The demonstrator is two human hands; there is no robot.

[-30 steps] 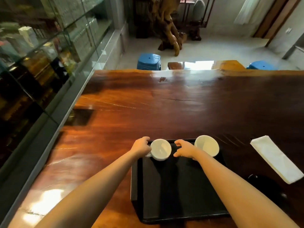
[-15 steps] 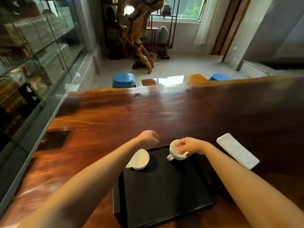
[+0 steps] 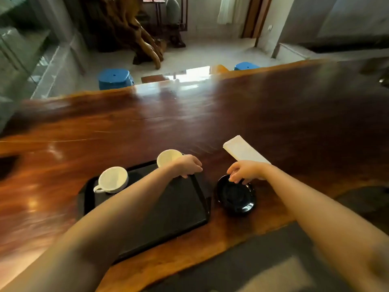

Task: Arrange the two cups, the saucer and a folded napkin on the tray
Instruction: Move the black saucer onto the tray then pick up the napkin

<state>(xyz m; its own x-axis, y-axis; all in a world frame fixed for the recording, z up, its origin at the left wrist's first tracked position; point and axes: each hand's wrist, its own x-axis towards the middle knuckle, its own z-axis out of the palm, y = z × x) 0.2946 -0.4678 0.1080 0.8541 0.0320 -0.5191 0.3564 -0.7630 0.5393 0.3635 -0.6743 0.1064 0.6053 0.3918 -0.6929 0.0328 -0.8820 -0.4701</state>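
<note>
Cups first: one white ceramic cup sits upright in the upper-left corner of the flat black rectangular tray, handle toward the lower left. The second white cup stands at the tray's top edge, with the left hand curled against its right side; whether the fingers actually grip it I cannot tell. Just right of the tray, on the glossy reddish-brown wooden table, lies the round black saucer. The right hand hangs over its top rim, fingers loosely spread and touching the edge. Above that hand, the folded white napkin rests on the wood. Two blue stools stand beyond the table, upper centre.
</note>
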